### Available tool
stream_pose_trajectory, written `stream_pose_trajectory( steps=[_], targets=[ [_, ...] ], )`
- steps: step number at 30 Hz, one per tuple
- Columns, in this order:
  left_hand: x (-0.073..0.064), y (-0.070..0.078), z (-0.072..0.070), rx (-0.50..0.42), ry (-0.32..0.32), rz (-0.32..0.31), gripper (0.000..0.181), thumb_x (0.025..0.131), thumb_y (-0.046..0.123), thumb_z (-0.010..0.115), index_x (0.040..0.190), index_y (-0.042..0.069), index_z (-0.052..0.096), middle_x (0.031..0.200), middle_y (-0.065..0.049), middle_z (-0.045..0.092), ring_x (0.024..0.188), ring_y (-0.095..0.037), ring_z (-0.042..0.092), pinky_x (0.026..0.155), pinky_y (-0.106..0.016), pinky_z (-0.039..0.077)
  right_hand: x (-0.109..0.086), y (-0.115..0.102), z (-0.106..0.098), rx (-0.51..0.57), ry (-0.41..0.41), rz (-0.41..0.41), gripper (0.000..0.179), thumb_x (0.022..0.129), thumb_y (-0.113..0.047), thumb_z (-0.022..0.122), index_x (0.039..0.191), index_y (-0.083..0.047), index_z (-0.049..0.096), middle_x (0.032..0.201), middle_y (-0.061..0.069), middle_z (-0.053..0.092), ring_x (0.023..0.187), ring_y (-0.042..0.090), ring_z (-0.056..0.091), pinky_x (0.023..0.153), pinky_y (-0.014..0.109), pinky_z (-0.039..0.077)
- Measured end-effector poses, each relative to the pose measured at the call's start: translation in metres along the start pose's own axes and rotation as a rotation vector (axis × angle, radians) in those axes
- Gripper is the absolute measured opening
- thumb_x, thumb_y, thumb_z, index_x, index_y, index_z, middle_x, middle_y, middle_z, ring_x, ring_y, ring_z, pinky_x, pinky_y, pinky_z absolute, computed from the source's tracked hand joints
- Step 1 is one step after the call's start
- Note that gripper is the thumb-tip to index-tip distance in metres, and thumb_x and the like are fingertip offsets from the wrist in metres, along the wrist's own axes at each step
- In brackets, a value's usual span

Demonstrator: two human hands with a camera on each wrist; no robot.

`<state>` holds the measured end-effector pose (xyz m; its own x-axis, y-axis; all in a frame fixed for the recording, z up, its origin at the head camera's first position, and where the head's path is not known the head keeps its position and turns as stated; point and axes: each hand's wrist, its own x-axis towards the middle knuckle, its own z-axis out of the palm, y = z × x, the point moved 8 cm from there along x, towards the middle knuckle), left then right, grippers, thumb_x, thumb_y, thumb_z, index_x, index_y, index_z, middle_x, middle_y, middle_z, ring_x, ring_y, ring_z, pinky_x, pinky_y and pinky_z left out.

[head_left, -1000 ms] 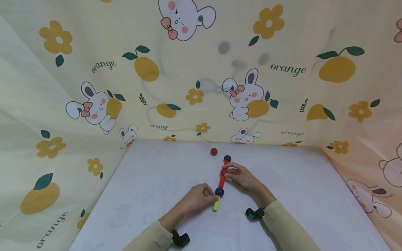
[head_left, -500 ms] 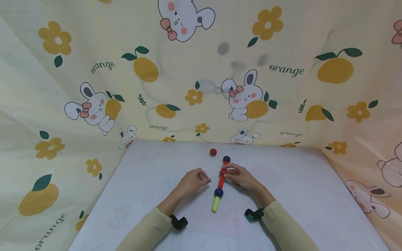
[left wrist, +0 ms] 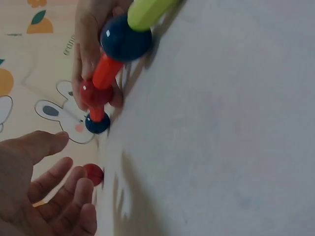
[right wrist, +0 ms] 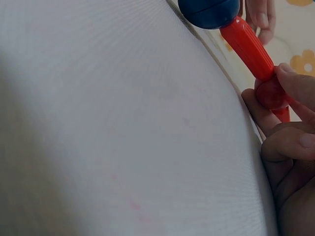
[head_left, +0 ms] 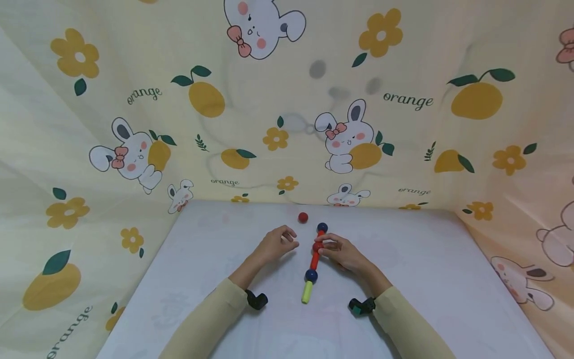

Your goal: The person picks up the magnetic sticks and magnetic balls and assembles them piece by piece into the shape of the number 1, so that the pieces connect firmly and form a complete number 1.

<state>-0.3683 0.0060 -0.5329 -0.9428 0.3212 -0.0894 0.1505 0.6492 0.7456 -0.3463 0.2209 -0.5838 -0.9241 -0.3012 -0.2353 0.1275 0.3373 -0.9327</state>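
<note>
A chain of balls and rods lies on the white table: a far blue ball (head_left: pixel 322 227), a short stretch of red rod, a red ball (head_left: pixel 317 247), a second red rod (right wrist: pixel 248 48), a near blue ball (left wrist: pixel 126 39) and a yellow-green rod (head_left: pixel 307 292). My right hand (head_left: pixel 344 252) pinches the middle red ball between thumb and fingers. Left of the chain, my left hand (head_left: pixel 274 244) hovers with relaxed, slightly bent fingers and nothing in them. A loose red ball (head_left: pixel 303 217) sits beyond its fingertips, partly hidden behind them in the left wrist view.
The white tabletop (head_left: pixel 394 279) ends at a cream curtain (head_left: pixel 251 114) printed with rabbits and oranges, which stands behind and at both sides. A dark wrist camera (head_left: pixel 257 300) sits on the left wrist, another dark camera (head_left: pixel 361 306) on the right.
My left hand has let go of the yellow-green rod near the blue ball and moved away, up toward the loose red ball. My right hand keeps its pinch on the middle red ball.
</note>
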Motion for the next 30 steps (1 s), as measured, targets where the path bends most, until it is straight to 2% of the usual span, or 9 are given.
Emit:
stream_pose_trajectory(
  steps=[3,7,10,14,16,21,27,30],
  targets=[
    [0.007,0.003,-0.002,-0.009,0.000,0.033,0.031,0.093,0.032,0.073,0.119,0.017,0.063,0.108,-0.001,0.068,0.089,-0.015,0.062,0.076,-0.029,0.055,0.000,0.002,0.000,0.014,-0.008,0.014,0.049,0.091,-0.039,0.074,0.136,-0.028,0.060,0.130,0.006,0.070,0.051,0.017,0.037,0.049,0.023,0.033],
    [0.015,0.008,-0.006,-0.003,0.010,0.078,0.034,0.094,0.030,0.073,0.122,0.015,0.062,0.114,-0.005,0.068,0.089,-0.016,0.061,0.078,-0.029,0.055,0.000,0.002,0.000,0.023,-0.014,0.011,0.049,0.091,-0.038,0.074,0.137,-0.028,0.059,0.129,0.006,0.070,0.053,0.016,0.038,0.050,0.022,0.033],
    [0.021,0.009,-0.007,0.023,0.023,0.103,0.035,0.094,0.031,0.073,0.123,0.017,0.061,0.118,-0.004,0.067,0.089,-0.015,0.060,0.079,-0.027,0.053,0.000,0.003,0.000,0.011,-0.011,0.010,0.049,0.091,-0.039,0.074,0.137,-0.028,0.060,0.131,0.006,0.069,0.068,0.016,0.049,0.053,0.023,0.034],
    [0.029,0.010,-0.008,0.065,0.031,0.127,0.040,0.094,0.033,0.073,0.127,0.019,0.058,0.122,-0.005,0.063,0.091,-0.015,0.057,0.080,-0.027,0.052,0.000,0.003,0.000,0.001,-0.002,0.010,0.049,0.091,-0.040,0.074,0.137,-0.027,0.061,0.131,0.005,0.070,0.093,0.018,0.056,0.061,0.026,0.037],
    [0.034,0.009,-0.010,0.087,0.036,0.127,0.042,0.094,0.034,0.072,0.130,0.020,0.057,0.125,-0.006,0.062,0.092,-0.016,0.057,0.080,-0.028,0.052,-0.001,0.002,0.001,0.003,0.002,0.011,0.048,0.091,-0.040,0.074,0.136,-0.027,0.061,0.130,0.005,0.070,0.100,0.020,0.057,0.066,0.027,0.039],
    [0.044,0.004,-0.014,0.149,0.059,0.104,0.043,0.095,0.036,0.072,0.133,0.025,0.053,0.126,-0.005,0.060,0.093,-0.015,0.056,0.081,-0.029,0.051,-0.001,0.001,0.000,0.003,0.008,0.017,0.044,0.091,-0.037,0.075,0.132,-0.031,0.063,0.131,0.006,0.069,0.104,0.025,0.058,0.066,0.028,0.040],
    [0.058,0.001,-0.015,0.153,0.060,0.104,0.052,0.093,0.034,0.074,0.139,0.023,0.052,0.126,-0.007,0.059,0.096,-0.020,0.058,0.086,-0.036,0.053,-0.001,0.000,-0.002,-0.007,0.018,0.004,0.042,0.092,-0.035,0.074,0.132,-0.031,0.063,0.132,0.006,0.069,0.112,0.025,0.059,0.074,0.030,0.042],
    [0.064,-0.001,-0.013,0.161,0.045,0.090,0.055,0.093,0.034,0.074,0.141,0.023,0.050,0.129,-0.008,0.058,0.100,-0.021,0.059,0.090,-0.038,0.054,-0.001,-0.001,-0.001,0.005,0.005,0.003,0.046,0.092,-0.037,0.074,0.135,-0.027,0.061,0.132,0.005,0.069,0.113,0.025,0.058,0.072,0.030,0.042]
  ],
)
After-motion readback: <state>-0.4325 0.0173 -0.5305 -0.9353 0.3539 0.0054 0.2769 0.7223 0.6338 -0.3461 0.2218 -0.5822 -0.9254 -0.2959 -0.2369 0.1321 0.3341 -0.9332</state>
